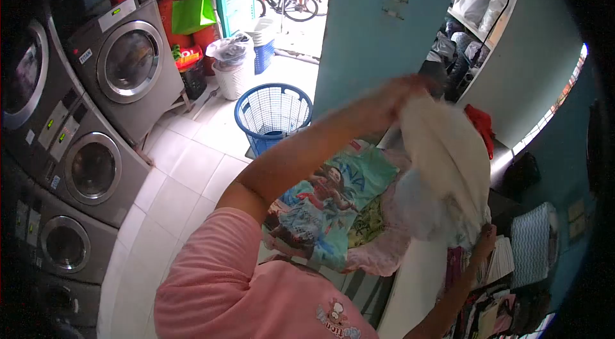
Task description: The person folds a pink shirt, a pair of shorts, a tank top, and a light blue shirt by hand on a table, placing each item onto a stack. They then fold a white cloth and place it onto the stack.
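A cream-coloured cloth, smeared by motion, is stretched between my two hands. My left hand is raised at its upper end with the fingers closed on it; they are blurred. Lower down on the right, my right hand grips the cloth's bottom edge. The exact kind of cloth cannot be made out. Below and to the left lies a heap of laundry, with a turquoise printed garment on top and pale pink fabric beneath it.
Front-loading machines line the left wall. A blue laundry basket stands on the tiled floor beyond the heap. Folded clothes are stacked at the right, near a red cloth. Bagged items sit on a shelf. A doorway shows bicycles outside.
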Demonstrator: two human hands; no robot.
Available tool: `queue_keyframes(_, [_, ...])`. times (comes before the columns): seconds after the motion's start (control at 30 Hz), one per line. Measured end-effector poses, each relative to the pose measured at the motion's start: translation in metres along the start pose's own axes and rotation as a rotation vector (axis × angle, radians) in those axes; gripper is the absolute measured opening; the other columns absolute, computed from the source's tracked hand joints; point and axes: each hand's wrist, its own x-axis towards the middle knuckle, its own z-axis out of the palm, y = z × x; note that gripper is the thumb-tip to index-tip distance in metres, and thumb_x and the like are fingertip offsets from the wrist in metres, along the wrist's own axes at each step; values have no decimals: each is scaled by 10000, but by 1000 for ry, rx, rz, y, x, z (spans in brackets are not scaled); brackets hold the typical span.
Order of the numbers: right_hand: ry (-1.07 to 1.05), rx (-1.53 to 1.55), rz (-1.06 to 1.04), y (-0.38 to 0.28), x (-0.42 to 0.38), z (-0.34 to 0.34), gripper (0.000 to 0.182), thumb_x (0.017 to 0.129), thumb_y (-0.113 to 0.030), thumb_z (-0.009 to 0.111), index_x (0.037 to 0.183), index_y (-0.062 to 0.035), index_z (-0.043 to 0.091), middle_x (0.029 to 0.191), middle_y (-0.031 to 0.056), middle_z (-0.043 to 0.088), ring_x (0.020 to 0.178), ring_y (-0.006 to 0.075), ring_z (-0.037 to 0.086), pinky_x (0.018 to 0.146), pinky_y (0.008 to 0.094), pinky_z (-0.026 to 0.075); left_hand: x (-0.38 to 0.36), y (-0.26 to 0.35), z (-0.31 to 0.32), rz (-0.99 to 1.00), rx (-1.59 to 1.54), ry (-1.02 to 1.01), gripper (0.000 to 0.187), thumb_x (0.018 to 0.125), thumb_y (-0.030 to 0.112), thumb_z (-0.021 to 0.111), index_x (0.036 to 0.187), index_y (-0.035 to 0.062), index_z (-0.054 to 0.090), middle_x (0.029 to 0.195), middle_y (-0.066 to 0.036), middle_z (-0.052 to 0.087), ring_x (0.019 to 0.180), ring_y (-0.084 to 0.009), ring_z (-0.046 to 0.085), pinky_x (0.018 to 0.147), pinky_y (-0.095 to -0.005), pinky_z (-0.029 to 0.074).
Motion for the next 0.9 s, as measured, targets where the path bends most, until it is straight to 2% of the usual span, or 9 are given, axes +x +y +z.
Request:
queue_keyframes(0.1, [-136, 679, 14, -50, -33, -21, 229, 861, -121, 403, 1038, 11, 462, 1062, 124, 450, 951, 206, 466, 862, 309, 359, 0, -19, -65, 193, -63, 342, 427, 833, 251, 500, 1185, 43, 377, 1089, -110, 482, 1020, -243, 467, 920, -396, 336])
queue_keyframes(0.17, [-176, 1064, -20, -99, -50, -26, 241, 862, -120, 425, 1053, 23, 454, 1064, 121, 447, 953, 187, 456, 867, 298, 353, -4, -85, -121, 441, 797, 67, 454, 827, 226, 514, 1190, 9, 347, 1126, -135, 440, 1086, -256, 402, 960, -407, 274])
queue_keyframes(0.27, [-179, 1291, -24, -173, -74, -15, 274, 854, -105, 456, 1091, 33, 441, 1067, 114, 463, 950, 177, 467, 851, 283, 367, -39, -99, 31, 340, 1011, 82, 475, 779, 220, 587, 1161, 34, 376, 1121, -148, 435, 1110, -251, 379, 939, -411, 278])
queue_keyframes(0.3, [-120, 1246, -37, -200, -85, -8, 236, 820, -94, 490, 1035, 2, 484, 1020, 108, 495, 917, 187, 496, 803, 284, 407, -51, -100, 57, 176, 950, -76, 456, 767, 207, 591, 1141, 43, 387, 1063, -146, 468, 1045, -265, 437, 872, -382, 355])
queue_keyframes(0.43, [-138, 1340, -54, -253, -110, 4, 276, 770, -78, 537, 1035, -5, 521, 1019, 101, 516, 910, 195, 517, 758, 281, 441, -67, -77, 105, 278, 979, -155, 363, 755, 155, 594, 1049, 35, 418, 943, -150, 477, 932, -312, 480, 735, -366, 421])
queue_keyframes(0.5, [-54, 1259, -109, -267, -115, -5, 289, 767, -73, 526, 1049, -11, 524, 1031, 86, 508, 907, 183, 508, 759, 278, 433, -67, -67, 105, 181, 917, -95, 339, 747, 142, 596, 1020, 36, 425, 917, -152, 472, 910, -322, 482, 703, -372, 426])
queue_keyframes(0.63, [231, 842, -417, -258, -107, -14, 315, 814, -38, 441, 1121, -65, 505, 988, 64, 520, 813, 144, 499, 702, 263, 423, -69, -49, 101, 490, 1152, -22, 311, 727, 126, 589, 989, 55, 438, 884, -119, 485, 854, -298, 500, 679, -375, 423])
queue_keyframes(0.73, [692, -49, -628, -236, -96, -26, 239, 826, -81, 439, 1027, -76, 567, 919, 74, 550, 789, 196, 534, 678, 311, 451, -74, -33, 113, 459, 1135, -85, 307, 733, 114, 577, 1004, 66, 442, 894, -108, 494, 833, -281, 504, 673, -355, 421])
queue_keyframes(0.9, [482, -54, -460, -211, -96, -37, 388, 866, -354, 361, 982, -36, 549, 975, 134, 552, 986, 288, 497, 815, 387, 416, -76, 8, 130, 37, 717, -279, 266, 781, 116, 551, 1020, 71, 443, 903, -80, 506, 830, -195, 510, 677, -299, 410])
